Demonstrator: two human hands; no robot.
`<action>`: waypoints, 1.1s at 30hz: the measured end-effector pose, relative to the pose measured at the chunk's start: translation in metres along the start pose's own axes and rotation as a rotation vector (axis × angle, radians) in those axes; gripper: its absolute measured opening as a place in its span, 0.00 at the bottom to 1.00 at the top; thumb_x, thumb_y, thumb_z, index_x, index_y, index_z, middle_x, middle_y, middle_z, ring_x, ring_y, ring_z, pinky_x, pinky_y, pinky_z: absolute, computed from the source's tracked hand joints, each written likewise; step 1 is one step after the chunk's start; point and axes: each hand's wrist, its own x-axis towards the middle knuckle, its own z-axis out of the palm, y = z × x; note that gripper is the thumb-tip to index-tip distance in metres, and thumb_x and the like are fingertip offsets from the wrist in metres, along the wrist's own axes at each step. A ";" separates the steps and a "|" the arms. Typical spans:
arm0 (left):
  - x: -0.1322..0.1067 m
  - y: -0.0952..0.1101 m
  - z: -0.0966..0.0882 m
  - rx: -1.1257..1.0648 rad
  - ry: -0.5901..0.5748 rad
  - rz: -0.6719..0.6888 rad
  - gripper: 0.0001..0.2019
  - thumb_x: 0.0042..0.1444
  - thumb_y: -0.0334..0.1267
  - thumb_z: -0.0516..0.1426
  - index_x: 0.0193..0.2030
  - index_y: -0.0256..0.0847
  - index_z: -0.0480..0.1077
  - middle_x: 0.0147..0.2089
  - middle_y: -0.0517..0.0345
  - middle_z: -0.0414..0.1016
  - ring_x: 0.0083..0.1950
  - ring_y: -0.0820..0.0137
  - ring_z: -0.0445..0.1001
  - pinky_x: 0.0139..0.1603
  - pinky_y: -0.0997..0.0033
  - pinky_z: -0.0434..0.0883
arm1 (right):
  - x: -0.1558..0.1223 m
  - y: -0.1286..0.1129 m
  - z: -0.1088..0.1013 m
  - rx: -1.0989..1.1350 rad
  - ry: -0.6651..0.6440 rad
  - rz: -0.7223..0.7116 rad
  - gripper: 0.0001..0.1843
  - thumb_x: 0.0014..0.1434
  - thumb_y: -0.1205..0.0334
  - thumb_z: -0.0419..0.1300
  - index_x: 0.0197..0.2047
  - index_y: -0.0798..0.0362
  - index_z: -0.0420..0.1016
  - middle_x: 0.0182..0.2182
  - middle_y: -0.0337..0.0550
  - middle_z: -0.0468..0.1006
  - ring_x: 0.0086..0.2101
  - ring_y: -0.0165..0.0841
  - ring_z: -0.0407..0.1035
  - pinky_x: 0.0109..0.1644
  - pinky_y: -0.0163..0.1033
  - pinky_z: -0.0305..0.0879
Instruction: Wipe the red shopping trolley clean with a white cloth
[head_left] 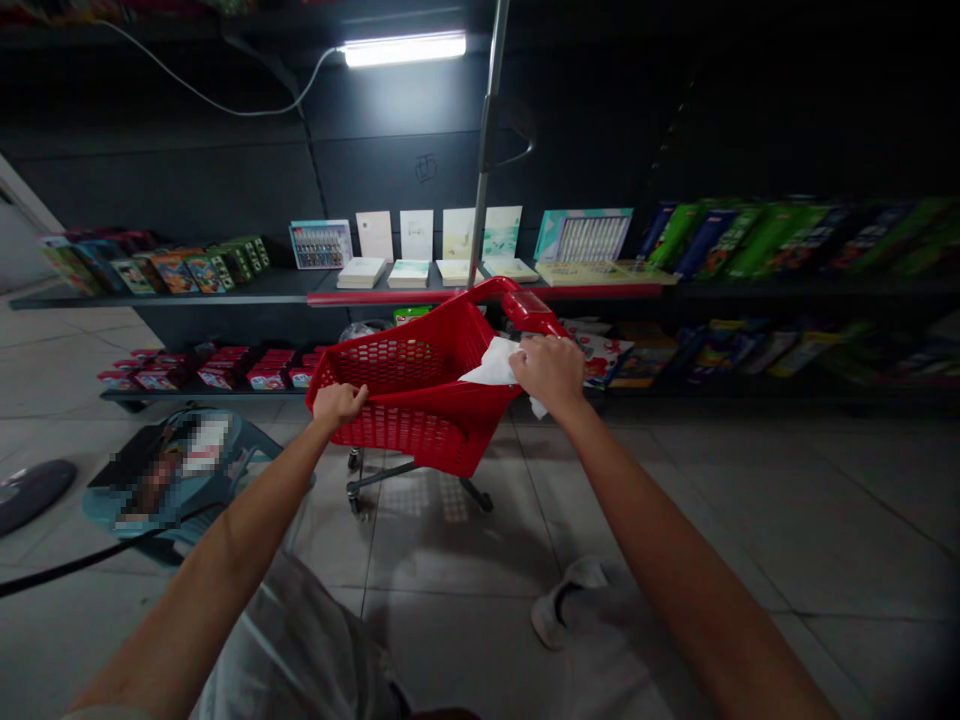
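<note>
In front of me stands a red plastic shopping cart (405, 435) on dark legs with casters. My left hand (339, 405) is closed over the rim at the cart's left end, thumb lying along the edge. At the other end, beside the red push handle (525, 308), my right hand (551, 370) grips a crumpled white cloth or tissue (491, 362). The cloth lies against the cart's rim near the handle, and a bit of it hangs below my fingers. Whether my right fingers also hold the cart itself, I cannot tell.
Behind the cart, a dark shelf (255, 290) carries books (416, 235), small boxes and green packets (765, 240). A metal pole (487, 130) rises there. At left are a blue-green plastic stool (255, 440), a black cable (97, 553) and a round dark base (34, 492).
</note>
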 end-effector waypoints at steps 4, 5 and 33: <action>-0.005 -0.005 0.014 -0.001 0.146 -0.017 0.36 0.71 0.54 0.38 0.42 0.39 0.85 0.40 0.39 0.85 0.44 0.54 0.83 0.37 0.65 0.62 | -0.028 0.007 -0.001 0.019 0.132 -0.130 0.15 0.65 0.61 0.53 0.37 0.54 0.80 0.37 0.52 0.81 0.41 0.43 0.69 0.47 0.45 0.54; -0.007 -0.006 0.018 0.000 0.178 -0.024 0.35 0.71 0.52 0.38 0.41 0.38 0.84 0.40 0.39 0.85 0.43 0.54 0.82 0.36 0.65 0.60 | -0.034 0.009 -0.002 0.017 0.155 -0.157 0.14 0.65 0.61 0.53 0.37 0.54 0.80 0.36 0.51 0.80 0.41 0.43 0.68 0.47 0.45 0.54; -0.011 0.147 -0.046 -0.280 -0.071 0.197 0.45 0.73 0.62 0.30 0.33 0.37 0.81 0.38 0.40 0.83 0.45 0.56 0.82 0.42 0.66 0.65 | -0.042 -0.043 -0.073 0.169 -0.261 -0.313 0.15 0.75 0.59 0.50 0.49 0.51 0.77 0.48 0.49 0.82 0.47 0.38 0.76 0.41 0.39 0.58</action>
